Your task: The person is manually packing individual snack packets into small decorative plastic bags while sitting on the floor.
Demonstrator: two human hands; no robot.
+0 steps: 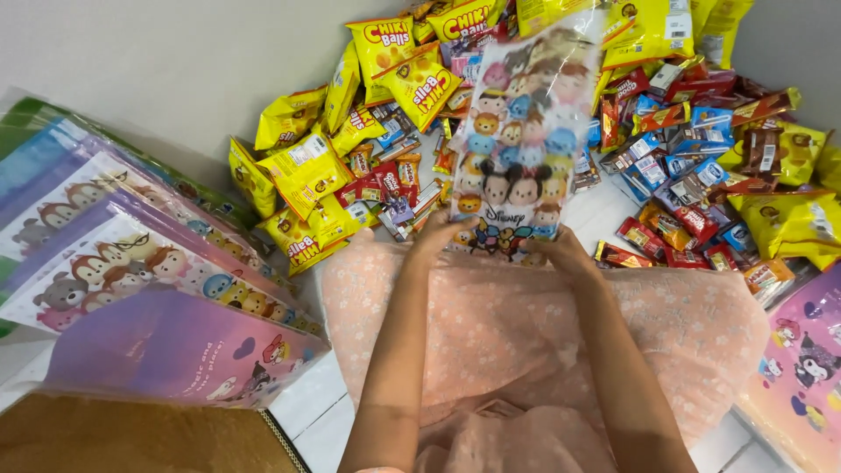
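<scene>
Both hands are on the bottom edge of a clear cartoon-printed bag (524, 131); the left hand (435, 235) has its grip closed on the lower left corner and the right hand (563, 250) has its grip closed on the lower right corner, fingers tucked behind the film so I cannot see how much of it they have. The bag stands up and away from the person, over the pink floral cloth (517, 333) on their lap and above the heap of snacks on the white tiled floor (307, 412).

Held only by its bottom edge, the bag looks likely to flop forward or fold over; the film seems thin and glossy, and a loose pinch could let a corner slide out; if it drops it would land among the yellow snack packets (302, 171) and the small red and blue wrapped bars (674, 166), where it might be creased or knock the heap about. The heap lies very near the hands, so a careless sweep of a wrist could scatter it.

The bag itself is tall and narrow, see-through, covered in rows of round cartoon animal faces in pink, blue, yellow and black; its upper part catches the light and blurs; it looks flat and empty. A fanned stack of similar printed bags (131, 263) lies to the left; another purple one (802, 368) sits at the right edge.
</scene>
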